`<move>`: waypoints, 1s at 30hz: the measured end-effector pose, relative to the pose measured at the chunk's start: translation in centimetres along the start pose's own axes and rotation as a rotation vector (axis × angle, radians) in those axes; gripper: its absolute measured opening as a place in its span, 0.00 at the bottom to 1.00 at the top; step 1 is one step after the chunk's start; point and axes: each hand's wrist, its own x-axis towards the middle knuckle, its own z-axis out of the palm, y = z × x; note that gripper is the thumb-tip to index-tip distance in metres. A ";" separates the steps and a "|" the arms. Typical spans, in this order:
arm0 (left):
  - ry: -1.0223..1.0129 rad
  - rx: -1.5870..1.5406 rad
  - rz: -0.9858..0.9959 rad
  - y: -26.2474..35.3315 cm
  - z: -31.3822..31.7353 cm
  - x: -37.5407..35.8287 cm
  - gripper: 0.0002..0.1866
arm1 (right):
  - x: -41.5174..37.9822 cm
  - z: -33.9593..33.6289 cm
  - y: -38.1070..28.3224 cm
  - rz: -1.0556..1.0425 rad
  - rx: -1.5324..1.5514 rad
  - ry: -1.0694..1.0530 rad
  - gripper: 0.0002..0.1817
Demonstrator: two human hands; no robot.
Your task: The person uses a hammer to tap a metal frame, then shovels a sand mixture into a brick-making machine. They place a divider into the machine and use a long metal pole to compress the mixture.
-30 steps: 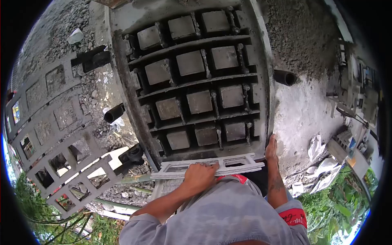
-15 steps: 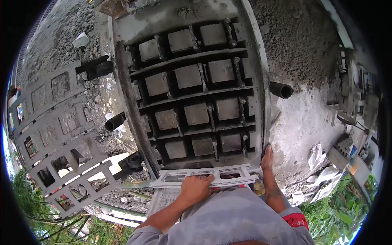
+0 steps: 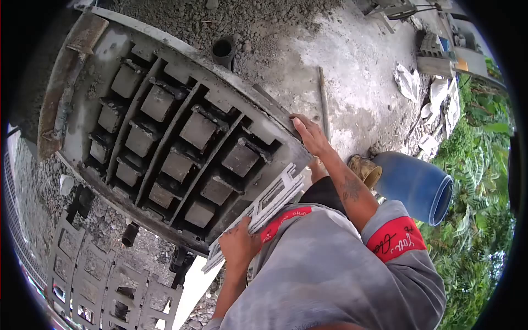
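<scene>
A large metal mould [image 3: 88, 52] with rows of square blocks and dark slots lies before me, coated in wet grey cement. My left hand [image 3: 239, 245] is closed around the lower end of a grey, cement-caked frame with rectangular openings [image 3: 270, 199]. This frame lies along the mould's near end, close against my shirt. My right hand [image 3: 311, 136] rests on the mould's near right corner, fingers stretched along the rim and holding nothing that I can see.
Similar grey grid frames [image 3: 93, 269] lie at the lower left. A blue barrel [image 3: 410, 184] lies tipped at the right, beside a dirty yellowish bucket [image 3: 367, 170]. On the ground is a stick [image 3: 323, 99]. Pipe stubs [image 3: 223, 50] project from the mould's sides.
My view has turned to the right, so the mould now appears slanted and the barrel has come into sight. My left hand still grips the frame; my right stays at the mould's rim.
</scene>
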 end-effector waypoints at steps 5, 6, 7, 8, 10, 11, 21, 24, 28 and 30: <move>0.007 0.045 -0.068 0.9 -0.2 0.2 0.20 | 0.2 -0.1 2.2 0.082 0.309 0.060 0.34; -0.021 0.062 -0.085 0.9 -0.3 0.3 0.21 | 0.2 -0.3 3.1 0.120 0.552 0.079 0.35; -0.028 0.082 -0.071 0.9 -0.2 0.3 0.21 | 0.1 -0.4 4.2 0.157 0.796 0.097 0.35; 0.001 0.068 -0.092 1.0 0.0 0.3 0.22 | -0.4 -0.7 6.1 0.167 0.844 0.169 0.37; -0.005 0.074 -0.133 1.3 -0.1 0.3 0.23 | -3.3 -2.2 10.1 0.257 0.875 0.288 0.36; -0.006 0.089 -0.121 1.5 -0.1 0.3 0.23 | -5.0 -3.2 12.4 0.342 0.887 0.386 0.36; 0.301 0.231 -0.176 3.1 3.7 -1.8 0.24 | -27.5 -7.7 34.4 0.611 -0.157 0.221 0.23; 0.334 0.251 -0.265 5.6 4.9 -2.7 0.25 | -29.9 -8.2 39.1 0.634 -0.064 0.248 0.22; 0.451 0.284 -0.237 5.2 7.2 -3.4 0.25 | -33.5 -9.1 46.6 0.573 -0.039 0.194 0.20; 0.497 0.274 -0.221 4.9 8.2 -2.8 0.26 | -34.2 -10.3 49.9 0.612 0.019 0.235 0.20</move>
